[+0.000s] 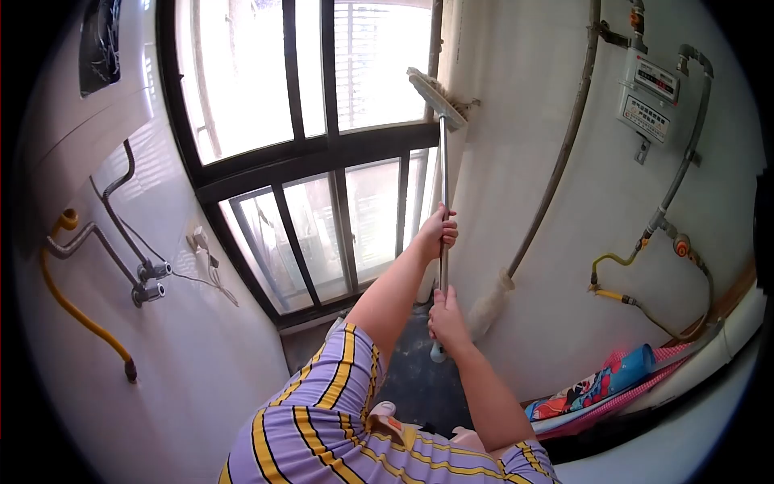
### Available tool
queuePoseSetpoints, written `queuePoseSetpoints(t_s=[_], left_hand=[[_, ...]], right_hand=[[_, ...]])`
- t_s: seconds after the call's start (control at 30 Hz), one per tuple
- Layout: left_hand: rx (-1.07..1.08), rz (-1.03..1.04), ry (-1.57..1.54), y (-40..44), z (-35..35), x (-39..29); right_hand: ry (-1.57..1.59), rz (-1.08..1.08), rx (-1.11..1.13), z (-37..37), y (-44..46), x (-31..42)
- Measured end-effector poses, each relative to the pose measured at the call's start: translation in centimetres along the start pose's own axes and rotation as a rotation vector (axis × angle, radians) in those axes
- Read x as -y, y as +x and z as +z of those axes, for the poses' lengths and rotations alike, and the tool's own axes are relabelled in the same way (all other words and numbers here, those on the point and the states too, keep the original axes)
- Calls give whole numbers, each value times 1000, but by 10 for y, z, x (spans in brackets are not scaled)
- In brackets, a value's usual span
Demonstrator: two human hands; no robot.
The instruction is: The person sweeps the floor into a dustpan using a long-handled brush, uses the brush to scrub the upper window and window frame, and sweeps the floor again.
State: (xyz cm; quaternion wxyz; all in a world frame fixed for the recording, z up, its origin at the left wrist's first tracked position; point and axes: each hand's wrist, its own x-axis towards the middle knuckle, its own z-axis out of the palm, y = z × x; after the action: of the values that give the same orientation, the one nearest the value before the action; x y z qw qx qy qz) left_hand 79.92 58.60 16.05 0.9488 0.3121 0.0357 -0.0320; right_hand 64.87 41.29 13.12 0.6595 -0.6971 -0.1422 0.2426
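A mop with a long metal pole (443,165) is raised in front of me, its flat head with a fuzzy fringe (436,98) up by the wall at the window's right edge. Whether the head touches the wall is hard to make out. Partway up the pole, my left hand (438,230) is wrapped round it. Lower down, my right hand (449,320) is closed round the pole just above its pale blue end (437,352).
A dark-framed window (330,153) fills the middle. On the right wall are a pipe (556,161), a gas meter (647,97) and hoses. Left are a white appliance (72,145), valves (149,282) and a yellow hose (85,323). Colourful bags (597,387) lie lower right.
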Motion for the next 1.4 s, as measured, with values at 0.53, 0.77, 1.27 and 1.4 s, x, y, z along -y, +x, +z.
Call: queuePoseSetpoints(t_s=[0.53, 0.77, 1.27, 1.4], left_hand=[[-326, 538, 251, -95, -16, -91], [-355, 143, 479, -26, -46, -86], [-409, 510, 353, -47, -22, -147], [-427, 267, 628, -17, -52, -119]], right_hand=[[-26, -218, 262, 55, 57, -14], [378, 104, 276, 80, 34, 19], [-125, -284, 184, 67, 95, 28], [295, 22, 230, 95, 75, 15]])
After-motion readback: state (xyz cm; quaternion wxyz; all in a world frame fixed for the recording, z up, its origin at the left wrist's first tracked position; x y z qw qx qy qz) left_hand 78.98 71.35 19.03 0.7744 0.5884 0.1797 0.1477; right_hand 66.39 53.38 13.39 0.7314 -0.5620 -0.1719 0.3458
